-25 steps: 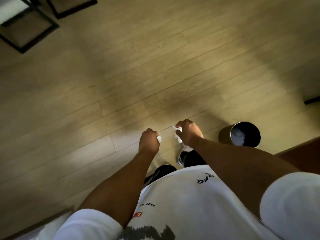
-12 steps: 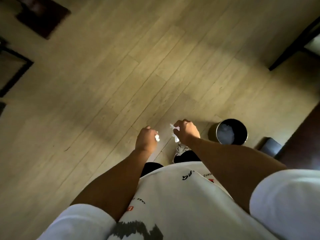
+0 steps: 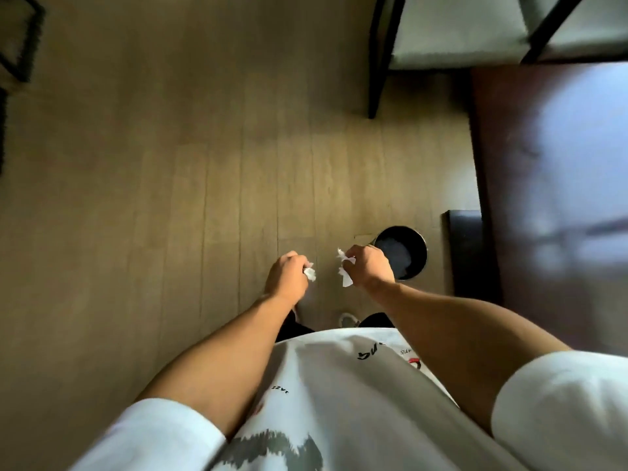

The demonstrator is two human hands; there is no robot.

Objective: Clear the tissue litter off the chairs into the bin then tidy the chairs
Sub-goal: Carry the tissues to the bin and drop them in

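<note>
A small crumpled wad of white tissue [image 3: 310,274] sits pinched in the curled fingers of the left hand [image 3: 287,278], and a larger, ragged scrap of white tissue [image 3: 344,270] sticks out above and below the grip of the right hand [image 3: 367,268]. The round dark bin [image 3: 409,248] stands upright on the wooden floor just beyond the right hand, something pale lying inside. A dark-framed chair with a pale seat [image 3: 452,32] stands well beyond it.

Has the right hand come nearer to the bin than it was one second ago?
Yes. The right hand, gripping tissue, now overlaps the near rim of the bin; earlier a clear strip of floor lay between them.
</note>
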